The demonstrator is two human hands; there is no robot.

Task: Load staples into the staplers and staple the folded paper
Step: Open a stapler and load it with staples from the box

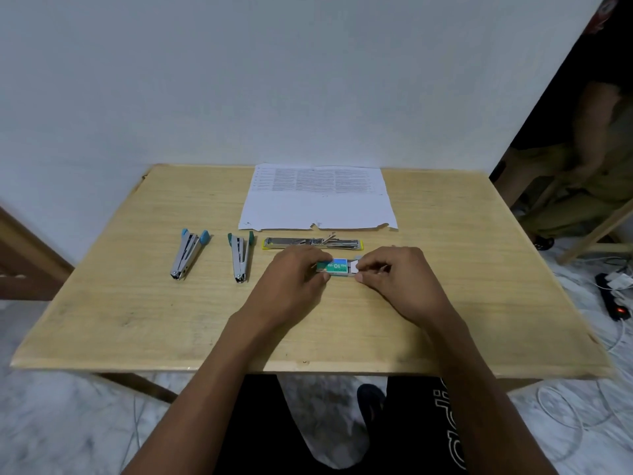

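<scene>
Staplers: two, metal with teal ends, lying left of centre in the frame, both hinged wide open, side by side but apart, narrow ends toward the near table edge.
Table: pale wood, fills the middle of the frame against a white wall; everything for the task lies on its far half.
Paper: a white sheet at upper centre, printed text on its far part, a crease across it, its near edge torn and ragged.
Long stapler: a third one, silver on a yellow base, opened out flat, lying crosswise just below the paper's near edge and just above the hands.
Left hand: at centre frame, fingers curled shut around the left end of the staple box, thumb on the near side.
Right hand: just right of centre, thumb and forefinger pinched on the white inner tray at the box's right end.
Staple box: small, teal and blue with "No.10" printed on it, held between both hands low over the table, just below the long stapler; the white tray sticks out a little on the right.
Floor: pale marble look at the bottom and right edges, with white cables and a black power strip showing a red light at the right.
Bystander: another person, partly seen, at the upper right edge.
</scene>
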